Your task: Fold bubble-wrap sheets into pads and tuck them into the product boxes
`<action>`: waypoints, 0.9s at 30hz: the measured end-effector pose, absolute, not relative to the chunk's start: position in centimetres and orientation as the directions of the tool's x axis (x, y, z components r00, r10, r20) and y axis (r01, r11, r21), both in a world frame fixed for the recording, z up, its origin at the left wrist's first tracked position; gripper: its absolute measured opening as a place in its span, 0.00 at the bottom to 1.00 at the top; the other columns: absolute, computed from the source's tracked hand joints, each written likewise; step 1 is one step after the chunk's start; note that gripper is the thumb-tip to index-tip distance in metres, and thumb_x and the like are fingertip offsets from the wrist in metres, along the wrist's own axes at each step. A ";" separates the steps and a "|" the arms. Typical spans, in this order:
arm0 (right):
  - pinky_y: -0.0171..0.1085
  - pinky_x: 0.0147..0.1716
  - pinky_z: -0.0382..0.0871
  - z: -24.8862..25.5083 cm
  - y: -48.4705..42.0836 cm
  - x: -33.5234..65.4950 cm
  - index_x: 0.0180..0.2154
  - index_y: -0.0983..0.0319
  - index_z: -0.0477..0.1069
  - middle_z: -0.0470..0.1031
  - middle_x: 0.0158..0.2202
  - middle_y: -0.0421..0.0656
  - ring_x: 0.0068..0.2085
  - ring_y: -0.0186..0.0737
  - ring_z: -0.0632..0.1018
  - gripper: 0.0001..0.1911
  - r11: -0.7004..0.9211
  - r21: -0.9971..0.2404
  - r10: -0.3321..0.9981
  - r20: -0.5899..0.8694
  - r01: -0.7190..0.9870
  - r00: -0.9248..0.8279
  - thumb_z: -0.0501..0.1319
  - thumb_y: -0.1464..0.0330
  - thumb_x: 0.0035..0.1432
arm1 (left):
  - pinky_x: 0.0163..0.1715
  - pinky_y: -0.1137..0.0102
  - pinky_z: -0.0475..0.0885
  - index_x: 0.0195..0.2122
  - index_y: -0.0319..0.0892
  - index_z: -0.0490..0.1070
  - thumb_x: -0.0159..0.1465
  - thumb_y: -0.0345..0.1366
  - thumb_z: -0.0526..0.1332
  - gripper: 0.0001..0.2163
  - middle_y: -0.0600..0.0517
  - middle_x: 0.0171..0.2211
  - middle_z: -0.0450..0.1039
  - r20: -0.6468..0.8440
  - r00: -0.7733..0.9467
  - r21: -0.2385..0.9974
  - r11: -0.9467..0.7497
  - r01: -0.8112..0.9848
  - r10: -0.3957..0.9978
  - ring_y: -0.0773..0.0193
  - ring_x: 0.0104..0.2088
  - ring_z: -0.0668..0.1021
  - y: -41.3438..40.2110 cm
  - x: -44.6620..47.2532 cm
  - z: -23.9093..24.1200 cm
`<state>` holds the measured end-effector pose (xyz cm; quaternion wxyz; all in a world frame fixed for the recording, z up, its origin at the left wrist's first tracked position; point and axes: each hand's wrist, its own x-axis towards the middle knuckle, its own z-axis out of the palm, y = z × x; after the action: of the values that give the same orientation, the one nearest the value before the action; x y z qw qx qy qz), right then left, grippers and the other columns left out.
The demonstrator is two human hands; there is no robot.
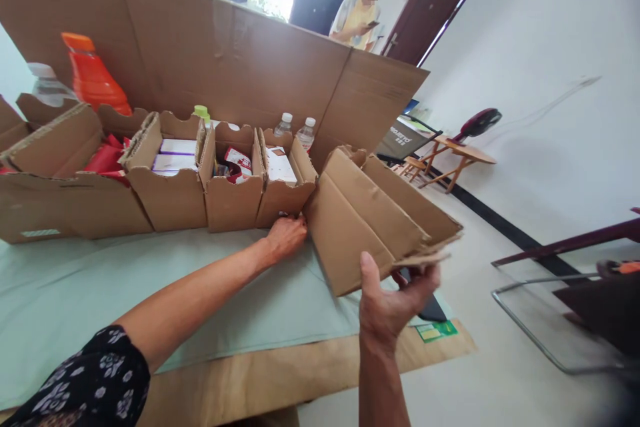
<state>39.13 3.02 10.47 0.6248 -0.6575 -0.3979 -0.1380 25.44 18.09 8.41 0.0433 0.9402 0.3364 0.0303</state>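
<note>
My right hand [395, 300] grips the near edge of a folded cardboard box [370, 213], thumb on top and fingers underneath, lifting its right end off the table. My left hand [286, 235] reaches across the pale green cloth [150, 280] and rests with curled fingers against the box's lower left corner, beside the last small open carton [283, 187] in a row.
A row of open cartons [170, 180] holds packets and small boxes; a tall cardboard sheet [225, 47] stands behind them. Bottles, one orange [93, 77], stand at the left. A person [360, 13] stands by the door. Folding tables and a metal chair frame [545, 327] are at the right.
</note>
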 end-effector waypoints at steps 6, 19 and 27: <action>0.60 0.63 0.66 7.3 8.6 38.6 0.71 0.68 0.44 0.57 0.68 0.68 0.68 0.63 0.65 0.57 0.024 -0.647 0.512 0.663 0.762 0.547 0.69 0.47 0.56 | 0.50 0.54 0.79 0.59 0.40 0.71 0.71 0.42 0.65 0.18 0.43 0.58 0.74 -0.007 0.851 0.154 -0.840 0.520 0.525 0.53 0.52 0.80 17.6 25.1 8.0; 0.51 0.52 0.76 6.3 5.0 38.5 0.66 0.58 0.67 0.79 0.51 0.50 0.49 0.52 0.80 0.30 0.150 -0.462 0.914 0.402 0.874 0.056 0.62 0.66 0.63 | 0.61 0.44 0.70 0.57 0.41 0.75 0.62 0.32 0.66 0.20 0.36 0.64 0.72 0.143 0.826 0.295 -0.820 0.491 0.546 0.37 0.65 0.71 6.3 14.5 5.5; 0.54 0.54 0.73 5.9 9.9 39.4 0.61 0.61 0.71 0.76 0.59 0.54 0.56 0.56 0.77 0.28 0.144 -0.391 0.933 0.359 0.909 0.007 0.62 0.68 0.59 | 0.59 0.58 0.77 0.64 0.54 0.71 0.66 0.36 0.62 0.23 0.49 0.67 0.71 0.404 0.587 0.346 -0.711 0.612 0.702 0.47 0.67 0.72 -0.7 6.2 0.5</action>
<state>39.41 9.94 5.89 0.2752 -0.6540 -0.7043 0.0219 6.19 -0.66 0.49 0.0851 0.8867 0.3706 0.2631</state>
